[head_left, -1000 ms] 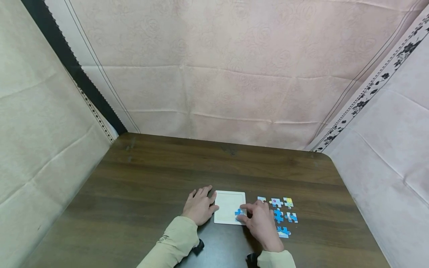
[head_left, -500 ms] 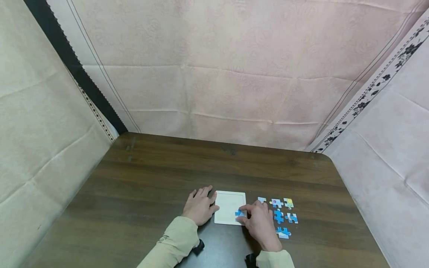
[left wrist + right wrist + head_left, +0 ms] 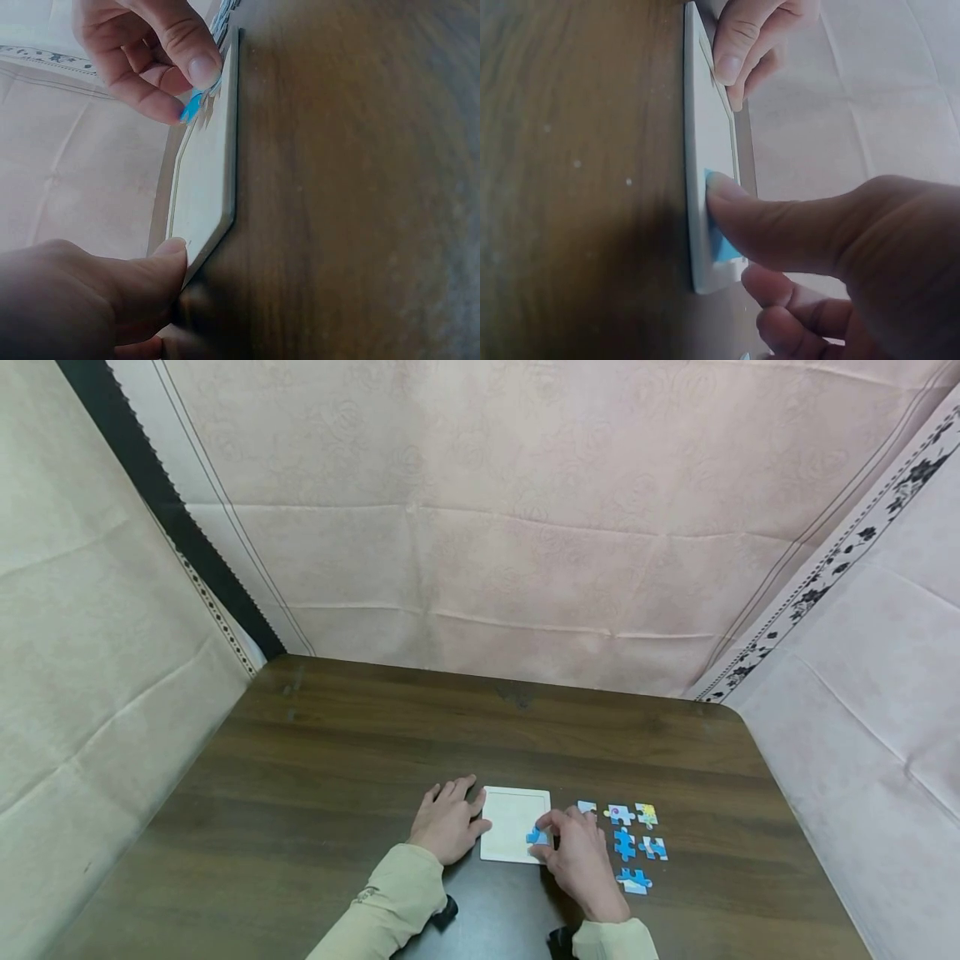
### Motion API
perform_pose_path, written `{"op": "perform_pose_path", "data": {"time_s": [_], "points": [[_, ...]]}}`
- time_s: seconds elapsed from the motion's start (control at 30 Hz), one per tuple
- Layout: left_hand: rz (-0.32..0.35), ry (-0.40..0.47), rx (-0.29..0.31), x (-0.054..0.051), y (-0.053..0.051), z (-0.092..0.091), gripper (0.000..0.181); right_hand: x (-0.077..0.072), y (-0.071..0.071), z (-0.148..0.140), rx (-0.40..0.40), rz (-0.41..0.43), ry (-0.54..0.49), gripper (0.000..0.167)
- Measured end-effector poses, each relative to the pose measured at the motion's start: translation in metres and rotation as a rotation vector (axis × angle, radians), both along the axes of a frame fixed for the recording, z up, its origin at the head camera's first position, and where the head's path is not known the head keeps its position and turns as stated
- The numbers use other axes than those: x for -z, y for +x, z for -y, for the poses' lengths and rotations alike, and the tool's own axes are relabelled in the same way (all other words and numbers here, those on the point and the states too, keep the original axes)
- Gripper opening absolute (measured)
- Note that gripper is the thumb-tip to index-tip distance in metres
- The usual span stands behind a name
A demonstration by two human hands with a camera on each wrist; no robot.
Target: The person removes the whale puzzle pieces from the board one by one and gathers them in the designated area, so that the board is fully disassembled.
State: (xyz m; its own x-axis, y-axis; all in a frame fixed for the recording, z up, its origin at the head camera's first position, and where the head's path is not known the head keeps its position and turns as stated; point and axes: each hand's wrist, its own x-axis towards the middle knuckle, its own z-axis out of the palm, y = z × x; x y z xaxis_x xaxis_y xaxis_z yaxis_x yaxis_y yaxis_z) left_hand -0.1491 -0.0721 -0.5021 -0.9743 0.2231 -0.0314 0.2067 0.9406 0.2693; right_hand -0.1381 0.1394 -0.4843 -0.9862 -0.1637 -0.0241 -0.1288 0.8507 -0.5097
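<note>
A white puzzle tray (image 3: 511,810) with a raised rim lies flat on the table. My right hand (image 3: 581,860) pinches a blue jigsaw piece (image 3: 533,837) between thumb and index finger at the tray's lower right corner. In the left wrist view the blue piece (image 3: 191,106) looks slightly tilted above the tray floor. The right wrist view has my right thumb (image 3: 731,196) covering part of it. My left hand (image 3: 447,822) rests at the tray's left edge, fingers extended, its thumb (image 3: 169,249) touching the rim.
Several loose jigsaw pieces, such as a blue one (image 3: 624,843), a yellow one (image 3: 646,813) and a blue-white one (image 3: 634,882), lie right of the tray on the brown wooden table (image 3: 375,735). Light cloth (image 3: 480,527) hangs behind and at the sides.
My right index finger has shifted slightly while the blue piece stays at the tray's lower right corner. My left hand stays in place.
</note>
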Motion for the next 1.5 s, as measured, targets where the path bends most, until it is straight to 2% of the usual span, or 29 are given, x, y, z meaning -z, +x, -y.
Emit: {"op": "perform_pose_path", "data": {"time_s": [0.43,1.03,1.2,1.5], "points": [[0.013,0.002,-0.008,-0.001,0.001,-0.001,0.054,-0.002,0.003,0.001,0.0,0.007,-0.037,0.025],[0.012,0.006,-0.001,-0.003,0.0,0.0,0.053,-0.005,0.003,-0.001,0.037,0.056,-0.232,0.013],[0.012,0.011,-0.003,-0.002,0.001,-0.001,0.054,-0.004,0.005,-0.007,0.059,0.054,-0.263,0.011],[0.002,0.028,0.012,-0.002,0.001,0.001,0.053,-0.013,0.006,-0.027,0.102,0.024,-0.297,0.008]]}}
